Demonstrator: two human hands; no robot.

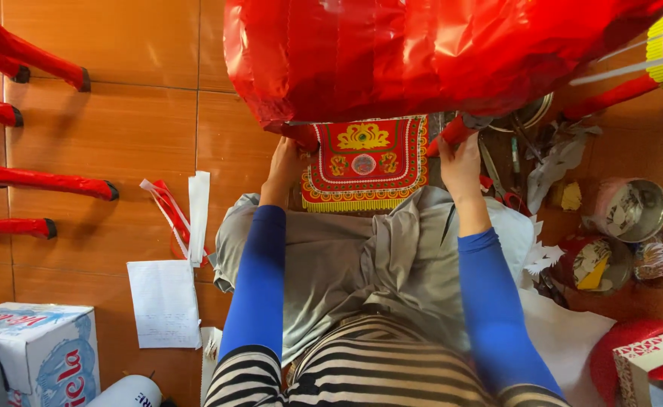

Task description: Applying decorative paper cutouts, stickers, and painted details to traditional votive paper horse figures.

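A big lantern covered in shiny red paper (407, 53) fills the top of the view. My left hand (282, 162) reaches under its lower left edge and grips a red-wrapped part there. My right hand (460, 162) holds a red-wrapped stick of the frame at the lower right edge. Between my hands, below the lantern, lies a red panel with yellow ornament and a yellow fringe (365, 162). My lap is draped in grey cloth (362, 256).
Red-wrapped sticks (41, 181) jut in from the left over the brown tiled floor. White and red paper strips (184, 215), a white sheet (164, 303) and a cardboard box (37, 350) lie at left. Tins with scraps (629, 211), scissors and paper cuttings crowd the right.
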